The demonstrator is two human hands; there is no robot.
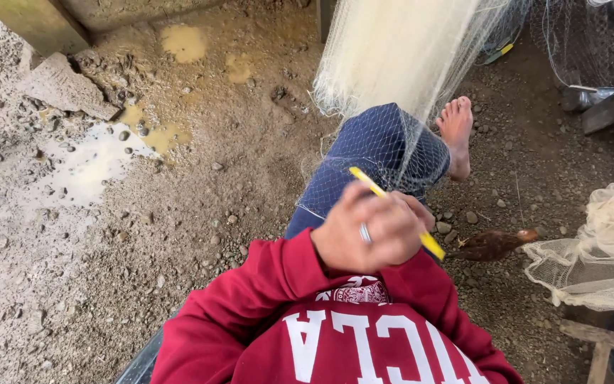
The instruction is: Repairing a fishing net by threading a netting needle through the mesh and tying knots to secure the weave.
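My left hand (367,227), a ring on one finger, is closed around a thin yellow netting needle (431,245) that sticks out above and below the fist. Only a few fingers of my right hand (419,210) show behind the left hand; what they hold is hidden. A pale fishing net (399,50) hangs down from above and drapes over my knee in blue trousers (371,146). My bare foot (456,128) rests on the ground beyond the knee. Red sweatshirt sleeves fill the bottom of the view.
A small brown chicken (492,245) stands on the gravel just right of my hands. A heap of bunched net (605,249) lies on a wooden stand at the right. Muddy puddles (87,163) are at the left, with metal items (605,103) at the top right.
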